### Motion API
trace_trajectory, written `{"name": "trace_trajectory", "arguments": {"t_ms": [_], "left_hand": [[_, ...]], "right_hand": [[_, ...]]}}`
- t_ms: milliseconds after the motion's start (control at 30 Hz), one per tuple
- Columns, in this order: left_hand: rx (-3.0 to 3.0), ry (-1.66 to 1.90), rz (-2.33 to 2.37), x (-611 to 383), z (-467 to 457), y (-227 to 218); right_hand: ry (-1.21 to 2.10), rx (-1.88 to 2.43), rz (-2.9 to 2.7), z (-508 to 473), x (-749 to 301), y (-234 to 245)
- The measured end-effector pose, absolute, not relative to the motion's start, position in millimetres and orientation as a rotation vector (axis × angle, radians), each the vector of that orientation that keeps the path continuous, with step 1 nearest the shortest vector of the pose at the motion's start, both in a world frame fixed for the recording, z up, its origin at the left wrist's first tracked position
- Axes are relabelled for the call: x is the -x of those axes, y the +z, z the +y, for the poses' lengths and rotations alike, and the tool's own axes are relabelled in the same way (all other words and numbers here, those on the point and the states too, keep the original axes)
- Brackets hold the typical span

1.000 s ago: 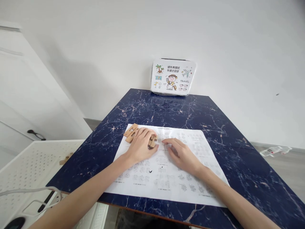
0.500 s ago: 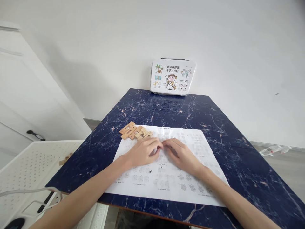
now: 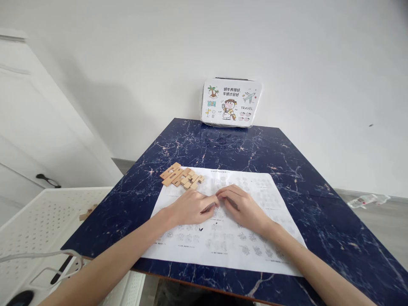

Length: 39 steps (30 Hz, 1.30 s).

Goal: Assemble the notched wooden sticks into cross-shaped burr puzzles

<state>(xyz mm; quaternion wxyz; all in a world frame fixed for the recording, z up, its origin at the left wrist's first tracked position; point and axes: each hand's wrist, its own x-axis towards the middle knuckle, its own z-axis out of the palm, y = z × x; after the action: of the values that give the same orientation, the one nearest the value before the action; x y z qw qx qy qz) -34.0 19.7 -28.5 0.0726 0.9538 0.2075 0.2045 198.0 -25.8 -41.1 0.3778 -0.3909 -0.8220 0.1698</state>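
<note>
A white printed sheet (image 3: 223, 238) lies on the dark blue marble table (image 3: 287, 161). Several notched wooden puzzle pieces (image 3: 181, 176) sit in a row at the sheet's far left corner. My left hand (image 3: 191, 207) rests on the sheet just in front of them, fingers curled with the tips pressed together. My right hand (image 3: 244, 207) lies beside it, fingers bent, its tips meeting those of the left hand near the sheet's middle. Whether anything is held between the fingertips is hidden. Neither hand touches the wooden pieces.
A white illustrated box (image 3: 231, 103) leans against the wall at the table's far edge. A white perforated basket (image 3: 44, 216) stands left of the table with a small wooden piece (image 3: 87, 212) in it. White cables (image 3: 38, 257) and a black object lie at lower left.
My left hand left the wooden pieces and drew back toward me on the sheet, meeting my right hand. The pieces now lie uncovered in a row at the sheet's corner.
</note>
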Motion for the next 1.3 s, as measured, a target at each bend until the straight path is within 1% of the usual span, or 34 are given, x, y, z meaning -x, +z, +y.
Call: {"name": "trace_trajectory", "arguments": {"t_ms": [667,1300], "left_hand": [[-2.891,0.657,0.571,34.2,21.3,-30.0],[-2.949,0.595,0.628,34.5,20.8,-25.2]], "right_hand": [[0.422,0.998,-2.099,-26.8,-197.6,-38.3],[0.421,0.997,-2.097,-26.3,-196.9,-36.3]]}}
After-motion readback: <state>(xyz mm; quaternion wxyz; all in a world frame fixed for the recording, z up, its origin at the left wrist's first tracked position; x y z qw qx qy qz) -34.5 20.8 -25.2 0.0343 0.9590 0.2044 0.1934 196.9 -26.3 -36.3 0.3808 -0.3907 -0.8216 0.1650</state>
